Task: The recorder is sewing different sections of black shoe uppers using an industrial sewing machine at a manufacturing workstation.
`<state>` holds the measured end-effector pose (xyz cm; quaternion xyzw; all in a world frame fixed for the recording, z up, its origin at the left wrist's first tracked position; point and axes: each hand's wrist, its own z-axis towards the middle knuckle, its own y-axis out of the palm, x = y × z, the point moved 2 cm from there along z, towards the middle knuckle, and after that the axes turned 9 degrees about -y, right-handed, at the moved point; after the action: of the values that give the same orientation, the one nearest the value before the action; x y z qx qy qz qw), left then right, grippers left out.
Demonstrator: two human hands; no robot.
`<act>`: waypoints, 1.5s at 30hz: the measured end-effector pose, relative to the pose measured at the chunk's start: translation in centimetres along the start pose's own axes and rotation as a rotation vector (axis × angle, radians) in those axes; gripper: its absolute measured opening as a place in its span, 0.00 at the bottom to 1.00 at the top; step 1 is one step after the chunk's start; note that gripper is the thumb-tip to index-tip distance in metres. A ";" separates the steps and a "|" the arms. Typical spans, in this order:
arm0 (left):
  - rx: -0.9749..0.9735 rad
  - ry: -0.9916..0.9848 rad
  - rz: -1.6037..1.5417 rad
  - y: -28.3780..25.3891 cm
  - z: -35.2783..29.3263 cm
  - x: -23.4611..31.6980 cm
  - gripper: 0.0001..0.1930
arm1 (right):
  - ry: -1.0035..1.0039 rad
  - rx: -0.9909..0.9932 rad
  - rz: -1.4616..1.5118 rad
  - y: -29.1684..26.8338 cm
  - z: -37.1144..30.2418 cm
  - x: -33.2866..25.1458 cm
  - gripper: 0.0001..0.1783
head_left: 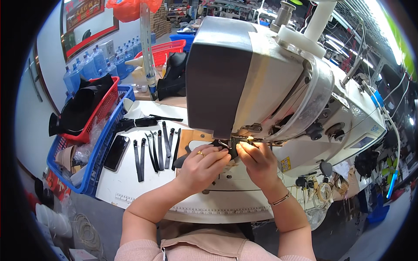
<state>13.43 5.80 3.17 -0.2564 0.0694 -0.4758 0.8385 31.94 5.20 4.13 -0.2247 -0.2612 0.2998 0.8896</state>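
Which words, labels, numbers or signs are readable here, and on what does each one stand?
Wall sign: gold characters on red, not copied here.
Table edge ruler: small numbers, not copied.
Machine's yellow label: too small to read.
Its white label: too small.

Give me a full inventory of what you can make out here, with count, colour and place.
Sewing machine: one, white and dark grey, centre to right
Table: one, white, under the machine
Black piece: one, black, between the fingertips
Straps: about eight, black, table left
Phone: one, dark, left of the straps
Blue basket: one, blue, left of the table
Red baskets: two, red, one in the blue basket, one behind
Water bottles: many, blue, back left
Red bag: one, red, top
Cord coil: one, pale, floor lower left
Ring: one, gold, left hand
Bracelet: one, metallic, right wrist
Left hand: one, bare, at the black piece
Right hand: one, bare, at the black piece
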 end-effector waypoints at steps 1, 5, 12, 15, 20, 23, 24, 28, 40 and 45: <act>0.006 0.001 0.003 0.0 0.0 0.0 0.14 | -0.004 0.006 -0.001 0.1 0.0 0.0 0.15; 0.011 0.002 -0.009 0.0 -0.1 -0.3 0.15 | 0.004 -0.005 0.004 0.1 -0.1 -0.2 0.16; 0.027 -0.049 -0.050 0.1 0.6 -0.5 0.15 | 0.017 -0.033 0.022 0.4 -0.1 0.5 0.17; 0.030 -0.033 -0.035 0.2 0.7 -0.6 0.14 | 0.005 -0.028 0.016 0.3 0.0 0.6 0.15; 0.005 0.024 0.039 0.2 1.1 -1.1 0.15 | 0.057 -0.119 0.124 0.7 -0.1 1.8 0.16; 0.009 0.021 0.011 0.7 1.0 -1.3 0.12 | 0.035 -0.094 0.137 1.0 -0.1 2.3 0.16; 0.004 0.013 0.017 0.7 0.9 -1.3 0.12 | 0.050 -0.104 0.166 1.0 0.0 2.2 0.16; -0.026 0.009 0.029 1.0 0.9 -1.7 0.11 | 0.062 -0.130 0.176 1.2 -0.4 2.5 0.18; 0.036 0.013 0.033 1.5 1.0 -2.0 0.10 | 0.599 0.183 -0.690 -9.6 -12.5 4.9 0.10; 0.078 0.048 0.030 1.2 0.7 -2.0 0.11 | 0.517 0.174 -0.784 -8.8 -9.7 3.4 0.09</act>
<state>13.56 8.19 2.95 -0.2108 0.0750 -0.4714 0.8531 43.75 -1.23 2.70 -0.1010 -0.0702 -0.1032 0.9870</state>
